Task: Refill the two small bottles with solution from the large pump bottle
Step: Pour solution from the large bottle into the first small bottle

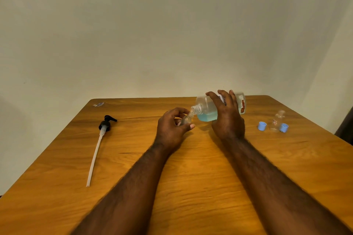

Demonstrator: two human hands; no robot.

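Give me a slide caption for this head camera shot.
Right hand tips the large bottle of blue solution toward a small bottle held in the left hand, pump lying aside.

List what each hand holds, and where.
Left hand: small bottle, by its body. Right hand: large bottle, tipped sideways, around its middle.

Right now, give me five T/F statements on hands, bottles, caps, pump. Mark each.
1. The right hand holds the large bottle tipped on its side. True.
2. The left hand holds a small bottle at the large bottle's neck. True.
3. The pump is screwed onto the large bottle. False: it lies on the table, left of the hands.
4. The second small bottle is capped. False: it stands open, two blue caps beside it.
5. The solution is red. False: it is blue.
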